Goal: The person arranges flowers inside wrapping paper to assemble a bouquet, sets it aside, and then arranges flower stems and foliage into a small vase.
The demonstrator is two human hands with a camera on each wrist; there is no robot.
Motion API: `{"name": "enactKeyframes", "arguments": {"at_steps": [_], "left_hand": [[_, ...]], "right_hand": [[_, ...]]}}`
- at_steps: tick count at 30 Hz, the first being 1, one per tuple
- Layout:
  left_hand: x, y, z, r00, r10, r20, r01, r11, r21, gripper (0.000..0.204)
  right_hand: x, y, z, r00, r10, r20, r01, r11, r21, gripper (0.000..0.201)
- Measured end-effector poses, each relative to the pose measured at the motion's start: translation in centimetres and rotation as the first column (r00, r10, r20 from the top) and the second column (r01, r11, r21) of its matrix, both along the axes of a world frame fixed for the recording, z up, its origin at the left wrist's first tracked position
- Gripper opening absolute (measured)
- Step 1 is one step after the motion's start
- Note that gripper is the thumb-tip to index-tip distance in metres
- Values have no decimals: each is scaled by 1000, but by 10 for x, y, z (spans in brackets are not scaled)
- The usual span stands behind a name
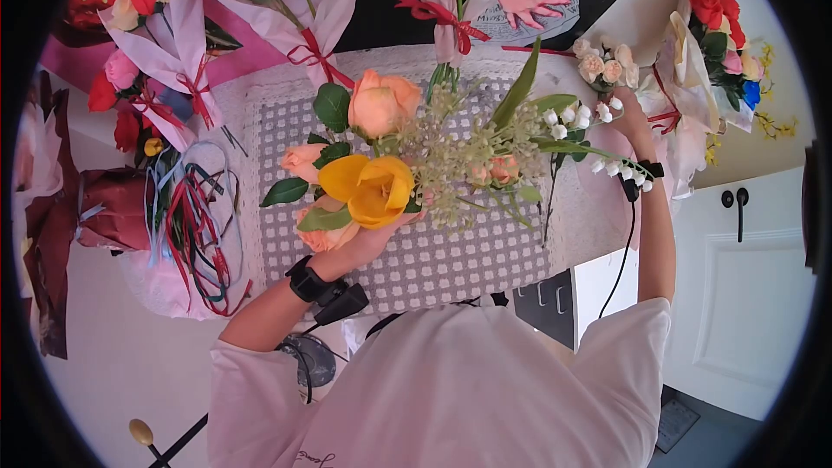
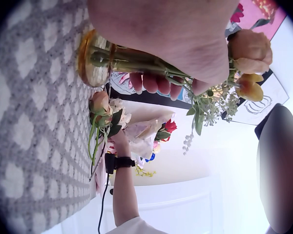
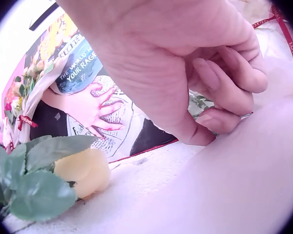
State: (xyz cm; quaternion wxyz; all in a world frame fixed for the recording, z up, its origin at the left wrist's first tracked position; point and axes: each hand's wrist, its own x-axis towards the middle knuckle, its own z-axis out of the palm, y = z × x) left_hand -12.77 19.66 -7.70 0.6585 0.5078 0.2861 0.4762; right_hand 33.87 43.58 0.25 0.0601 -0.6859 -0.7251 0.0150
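Note:
My left hand [image 2: 185,44] curls around an amber glass vase [image 2: 95,63] standing on the checked cloth, with green stems inside. Above that hand in the head view spread a yellow tulip [image 1: 371,191], a peach rose [image 1: 383,104], white filler sprigs and lily-of-the-valley [image 1: 563,120]. At the cloth's right end my right hand [image 1: 634,121] is at a bunch of small cream flowers [image 1: 607,63]. Its fingers are curled with thumb and fingertips together in the right wrist view, bits of green showing between them; the stems are mostly hidden.
Wrapped bouquets with red ribbons [image 1: 316,56] line the far side, and another [image 1: 680,78] stands at the right. Loose ribbons [image 1: 195,225] hang at the left edge. A peach rosebud [image 1: 503,170] lies low behind the sprigs. A white door [image 1: 745,295] is at the right.

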Motion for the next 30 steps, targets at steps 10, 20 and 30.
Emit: {"name": "enactKeyframes", "arguments": {"at_steps": [10, 20, 30], "left_hand": [[5, -3, 12, 995, 5, 98, 0, 999, -43, 36], [4, -3, 29, 926, 60, -373, -84, 995, -49, 36], [-7, -7, 20, 926, 70, -371, -64, 998, 27, 36]], "right_hand": [[19, 12, -16, 964, 53, -261, -44, 998, 37, 46], [7, -8, 29, 646, -290, -707, -108, 881, -460, 26], [-10, -40, 37, 630, -121, -767, -240, 909, -340, 15]]}}
